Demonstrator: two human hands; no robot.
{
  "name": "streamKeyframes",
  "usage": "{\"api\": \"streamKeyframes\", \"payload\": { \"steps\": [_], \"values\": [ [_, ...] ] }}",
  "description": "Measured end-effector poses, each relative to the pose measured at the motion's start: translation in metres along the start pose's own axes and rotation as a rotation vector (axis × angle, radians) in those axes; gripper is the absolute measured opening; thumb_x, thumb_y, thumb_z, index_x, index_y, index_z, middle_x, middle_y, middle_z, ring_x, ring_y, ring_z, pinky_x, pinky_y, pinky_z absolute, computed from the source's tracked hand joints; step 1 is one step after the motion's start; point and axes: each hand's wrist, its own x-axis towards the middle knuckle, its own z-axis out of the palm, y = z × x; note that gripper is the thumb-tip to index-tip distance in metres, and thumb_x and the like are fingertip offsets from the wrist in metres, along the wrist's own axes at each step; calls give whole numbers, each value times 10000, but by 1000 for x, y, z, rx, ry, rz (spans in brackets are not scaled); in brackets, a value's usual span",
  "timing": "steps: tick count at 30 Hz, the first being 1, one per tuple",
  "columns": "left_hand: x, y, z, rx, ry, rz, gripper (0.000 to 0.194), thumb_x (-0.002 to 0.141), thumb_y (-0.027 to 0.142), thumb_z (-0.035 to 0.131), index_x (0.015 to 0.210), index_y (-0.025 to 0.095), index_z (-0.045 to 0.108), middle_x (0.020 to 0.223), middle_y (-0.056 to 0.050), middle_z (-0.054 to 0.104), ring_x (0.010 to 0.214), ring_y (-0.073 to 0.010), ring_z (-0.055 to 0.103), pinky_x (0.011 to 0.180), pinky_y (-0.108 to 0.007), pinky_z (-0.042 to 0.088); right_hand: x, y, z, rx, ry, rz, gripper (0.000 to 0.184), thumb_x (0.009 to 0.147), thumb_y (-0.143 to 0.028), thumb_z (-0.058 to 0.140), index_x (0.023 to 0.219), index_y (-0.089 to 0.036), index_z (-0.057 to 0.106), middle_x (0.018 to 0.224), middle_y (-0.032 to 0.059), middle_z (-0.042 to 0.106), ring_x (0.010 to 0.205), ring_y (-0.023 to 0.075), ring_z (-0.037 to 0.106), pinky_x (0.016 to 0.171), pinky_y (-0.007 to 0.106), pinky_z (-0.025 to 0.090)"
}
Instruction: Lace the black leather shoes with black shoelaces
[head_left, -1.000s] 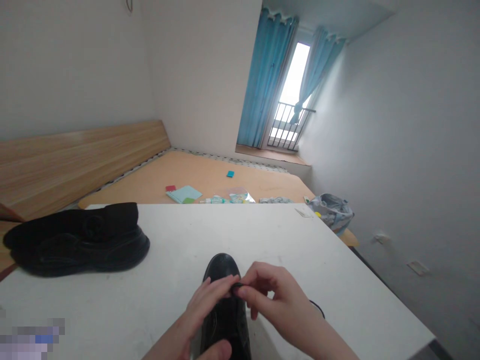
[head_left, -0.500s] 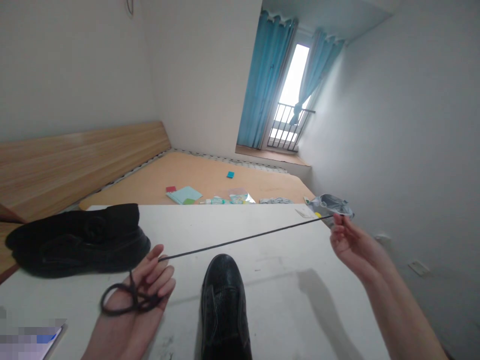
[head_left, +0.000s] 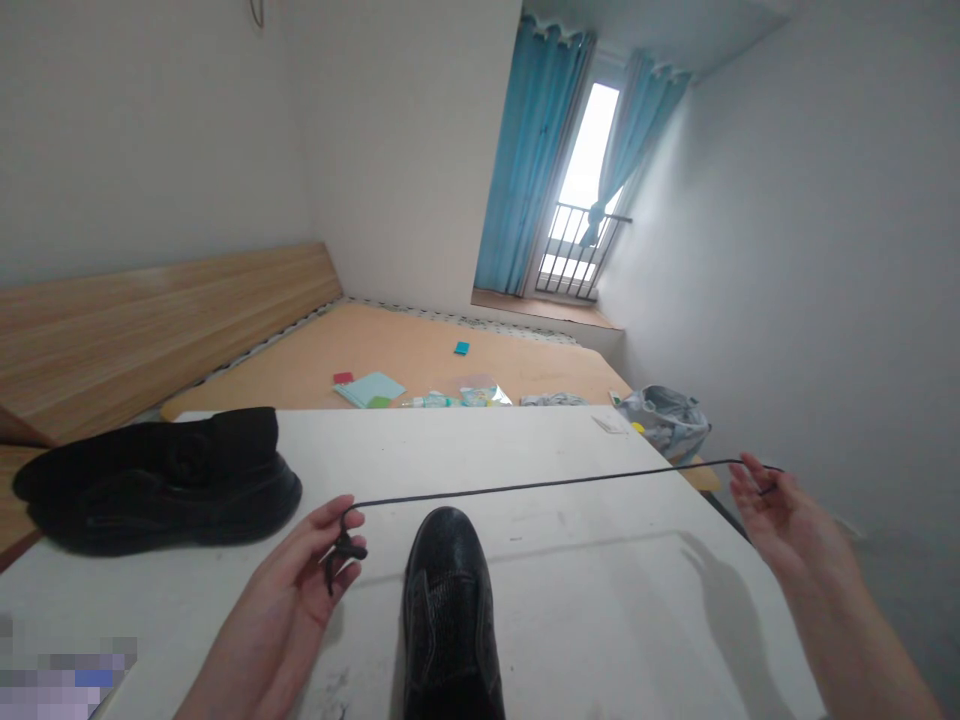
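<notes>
A black shoelace (head_left: 525, 488) is stretched almost straight above the white table (head_left: 570, 560), running from one hand to the other. My left hand (head_left: 300, 585) pinches its left end just left of a black shoe's toe. My right hand (head_left: 780, 510) holds the lace's right end past the table's right edge, its fingers curled loosely round it. The black shoe (head_left: 450, 620) stands on the table between my arms, toe pointing away from me. A second black shoe (head_left: 161, 480) lies on its side at the table's left.
A wooden bed frame (head_left: 420, 350) behind the table carries small coloured packets and papers (head_left: 367, 388). A crumpled bag (head_left: 664, 420) sits by the table's far right corner. Blue curtains (head_left: 529, 160) frame a balcony door. White walls close in on the left and right.
My hands left the shoe and moved apart, drawing the lace out straight. The loose loops that lay in my left palm are gone, and my right hand has dropped lower and further right.
</notes>
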Motion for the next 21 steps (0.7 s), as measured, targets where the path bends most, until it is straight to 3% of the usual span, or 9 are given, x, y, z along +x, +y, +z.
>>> {"api": "streamKeyframes", "payload": {
  "steps": [6, 9, 11, 13, 15, 17, 19, 21],
  "values": [
    [3, -10, -7, 96, -183, -39, 392, 608, 33, 717, 970, 181, 692, 997, -39, 730, 725, -146, 711, 625, -192, 593, -28, 23, 14, -132, -184, 56, 189, 812, -198, 589, 646, -184, 678, 670, 9, 644, 626, 114, 621, 506, 181, 518],
    [-5, -13, -6, 115, -244, -28, 456, 566, 74, 767, 993, 207, 679, 1058, -24, 723, 807, -144, 704, 698, -182, 573, -57, 34, 30, -146, -312, 22, 59, 709, -231, 695, 682, -179, 687, 779, 16, 670, 768, 131, 628, 638, 205, 546],
    [-11, -13, -3, 151, -275, 5, 406, 603, 130, 766, 988, 215, 670, 1063, -22, 719, 832, -145, 696, 710, -183, 556, -81, 39, 41, -136, -423, 32, 123, 662, -280, 732, 666, -179, 662, 821, 27, 672, 841, 156, 628, 734, 248, 552],
    [-16, -13, -1, 221, -300, 67, 349, 655, 186, 755, 989, 219, 663, 1059, -25, 712, 830, -145, 686, 724, -200, 541, -107, 41, 51, -138, -545, 94, 222, 648, -325, 747, 599, -183, 584, 698, 6, 616, 688, 145, 602, 646, 263, 543],
    [-18, -15, 0, 304, -353, 134, 348, 674, 215, 757, 1007, 224, 654, 1053, -31, 702, 816, -157, 678, 727, -230, 538, -136, 44, 60, -159, -680, 178, 332, 686, -327, 741, 561, -195, 464, 550, -63, 460, 437, 70, 388, 428, 200, 397],
    [-17, -18, -2, 358, -432, 197, 388, 667, 223, 769, 1032, 232, 638, 1019, -29, 690, 789, -168, 668, 706, -252, 544, -167, 49, 69, -223, -847, 214, 320, 743, -295, 713, 621, -201, 433, 542, -101, 356, 412, 50, 222, 382, 167, 217],
    [-16, -22, -5, 386, -485, 240, 401, 672, 227, 770, 1044, 239, 622, 959, -20, 676, 800, -175, 658, 707, -254, 550, -198, 57, 76, -393, -981, 110, 152, 784, -261, 678, 772, -219, 532, 576, -99, 374, 461, 65, 290, 432, 171, 236],
    [-14, -27, -9, 405, -506, 270, 378, 711, 230, 744, 1064, 252, 609, 934, -11, 657, 865, -175, 648, 757, -244, 547, -226, 66, 84, -599, -1136, -22, 98, 797, -230, 650, 889, -219, 616, 646, -63, 484, 563, 91, 434, 525, 196, 333]
  ]
}}
